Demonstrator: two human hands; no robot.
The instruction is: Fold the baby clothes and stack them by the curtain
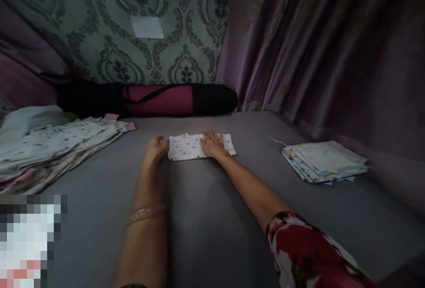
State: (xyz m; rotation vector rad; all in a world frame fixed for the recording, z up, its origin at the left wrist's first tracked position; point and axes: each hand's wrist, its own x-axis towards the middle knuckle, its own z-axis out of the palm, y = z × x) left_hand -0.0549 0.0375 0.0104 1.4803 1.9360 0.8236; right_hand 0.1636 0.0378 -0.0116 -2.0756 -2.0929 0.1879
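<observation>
A small white cloth (186,147) with a scattered print lies folded into a flat rectangle on the grey surface in front of me. My right hand (212,144) rests flat on its right half, fingers spread and pressing on the fabric. At the cloth's left edge is my left hand (157,148), its fingers curved and apart from the thumb. The thumb side reaches the cloth's edge, and I see no fabric gripped in that hand.
A stack of folded cloths (327,159) lies to the right, a loose string beside it. Spread printed garments (73,140) lie at the left. A long black and pink bag (159,100) lies along the patterned wall; purple curtains (299,44) hang at the right. The lower left corner is pixelated.
</observation>
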